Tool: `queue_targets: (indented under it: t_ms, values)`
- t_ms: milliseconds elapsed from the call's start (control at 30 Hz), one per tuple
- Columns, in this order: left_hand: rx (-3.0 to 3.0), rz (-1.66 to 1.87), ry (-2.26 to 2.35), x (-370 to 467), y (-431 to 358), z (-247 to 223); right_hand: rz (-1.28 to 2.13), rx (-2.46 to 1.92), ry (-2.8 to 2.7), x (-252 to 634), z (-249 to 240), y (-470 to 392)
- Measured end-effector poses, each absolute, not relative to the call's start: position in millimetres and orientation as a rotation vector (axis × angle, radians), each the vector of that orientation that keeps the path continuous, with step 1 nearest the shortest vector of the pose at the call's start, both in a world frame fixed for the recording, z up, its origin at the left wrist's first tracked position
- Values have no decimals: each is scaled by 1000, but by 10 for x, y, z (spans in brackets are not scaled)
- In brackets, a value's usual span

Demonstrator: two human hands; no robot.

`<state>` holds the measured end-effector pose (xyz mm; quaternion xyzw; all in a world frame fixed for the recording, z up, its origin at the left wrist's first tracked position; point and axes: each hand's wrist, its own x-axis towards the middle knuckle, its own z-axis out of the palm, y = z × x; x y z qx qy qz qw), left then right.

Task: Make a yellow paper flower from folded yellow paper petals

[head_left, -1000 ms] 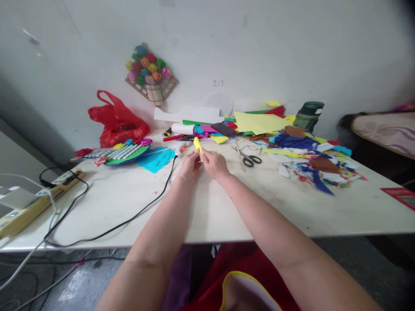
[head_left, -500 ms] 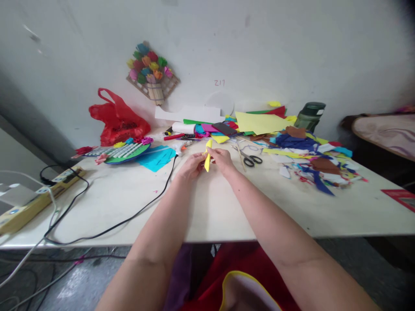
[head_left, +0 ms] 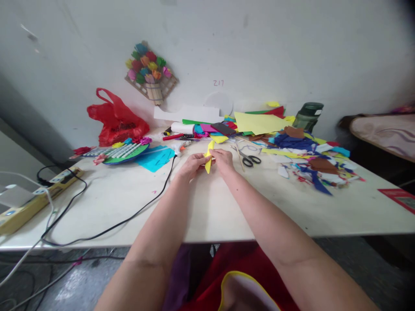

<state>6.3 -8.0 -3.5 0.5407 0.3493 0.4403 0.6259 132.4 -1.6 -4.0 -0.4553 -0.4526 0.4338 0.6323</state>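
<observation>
A folded piece of yellow paper or felt [head_left: 209,158] is held between my two hands above the table, its ends sticking out above and below the fingers. My left hand [head_left: 193,166] pinches its left side. From the right, my right hand [head_left: 222,159] grips it with thumb and fingers. Several fingertips are hidden behind the piece. Just right of my right hand lie black-handled scissors [head_left: 250,160] and a thin wooden stick [head_left: 239,156]. A glue gun [head_left: 178,148] with a black cord rests beyond my left hand, beside a blue sheet [head_left: 154,158].
Coloured scraps [head_left: 319,166] are heaped on the right of the table [head_left: 220,216]. A green bottle [head_left: 308,115] stands behind them. On the left are a red plastic bag [head_left: 116,116], a decorated green board [head_left: 128,154] and a power strip [head_left: 42,199] with trailing cords.
The yellow piece has tilted slightly and looks a little wider, its top leaning right. Both hands stay around it with small finger shifts. The whole view has moved slightly.
</observation>
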Motion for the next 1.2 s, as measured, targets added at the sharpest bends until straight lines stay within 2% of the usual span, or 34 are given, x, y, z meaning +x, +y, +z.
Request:
queue_targets:
  t_ms: [433,667,967,1200]
  values:
    - [1109,937,579,80,-72,-55,1127,-1004,-948,1279,71,-143]
    - [1192,980,712,124,-115,-9,1159,-1043,-820,1277,58,-97]
    - [1343,1131,927,43,-36,-59,1131,-1061,-918,1306,82,-101]
    - [1426,1084,976,17,-2,-80,1075,-1159,-1045,1418,103,-76]
